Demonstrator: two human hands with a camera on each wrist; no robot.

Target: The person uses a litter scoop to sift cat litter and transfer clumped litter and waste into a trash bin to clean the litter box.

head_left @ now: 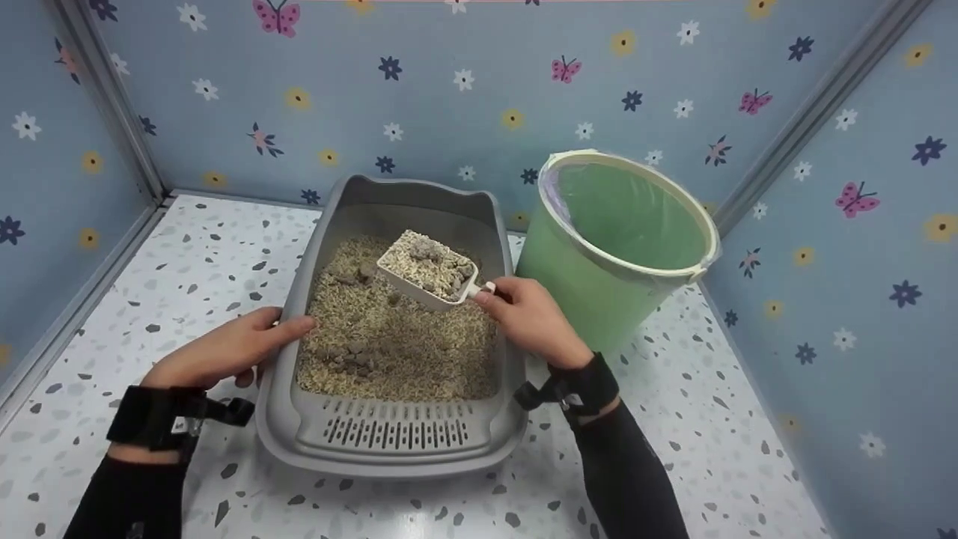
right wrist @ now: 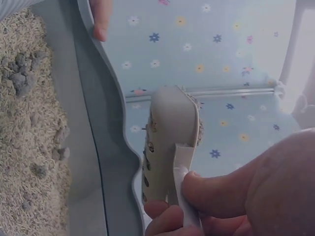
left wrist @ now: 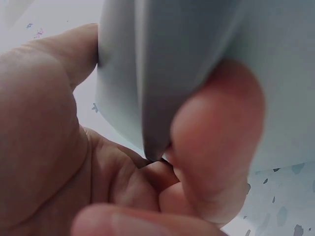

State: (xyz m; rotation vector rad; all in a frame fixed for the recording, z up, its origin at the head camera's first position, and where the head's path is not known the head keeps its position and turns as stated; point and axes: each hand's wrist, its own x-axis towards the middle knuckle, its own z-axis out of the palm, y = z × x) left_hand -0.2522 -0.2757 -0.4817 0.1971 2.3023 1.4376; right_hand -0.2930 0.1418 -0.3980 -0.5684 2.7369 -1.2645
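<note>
A grey litter box holds tan pellet litter with several darker grey clumps in it. My right hand grips the handle of a white litter scoop, raised above the litter and filled with pellets and grey clumps. In the right wrist view the scoop's slotted underside shows, with thumb and fingers around its handle. My left hand grips the box's left rim, thumb over the top. In the left wrist view, fingers curl under that grey rim.
A green bin with a pale rim and clear liner stands right of the litter box, close beside it. The speckled white tabletop is bounded by blue flowered panels at the back and both sides.
</note>
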